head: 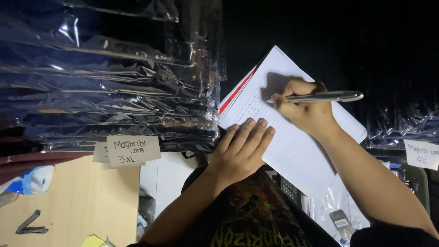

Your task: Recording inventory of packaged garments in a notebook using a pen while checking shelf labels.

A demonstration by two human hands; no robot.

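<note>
Right hand [305, 107]: fingers curled tight around a silver pen [327, 96], tip down on the page; barrel points right, away from the stack.
Left hand [240, 151]: flat, fingers together and stretched out, pressing the near left edge of the notebook [297, 151]; grips nothing.
Notebook: open, white lined pages, red strip along its left edge; lies tilted in centre frame, over the person's lap, just right of the bagged stack.
Pen handling: looks light, stiff, smooth metal, likely slippery; best pinched low near the tip, as it is now.
Notebook handling: thin paper, soft and floppy, easily creased; a flat palm steadies it better than a pinch.
Left side: tall stack of dark garments in glossy plastic bags [109, 77], a handwritten paper tag [133, 150] hanging from its near face.
Far right: a second paper tag [421, 154] under more bags.
Near left: wooden tabletop [82, 201] with a dark stapler [31, 224].
</note>
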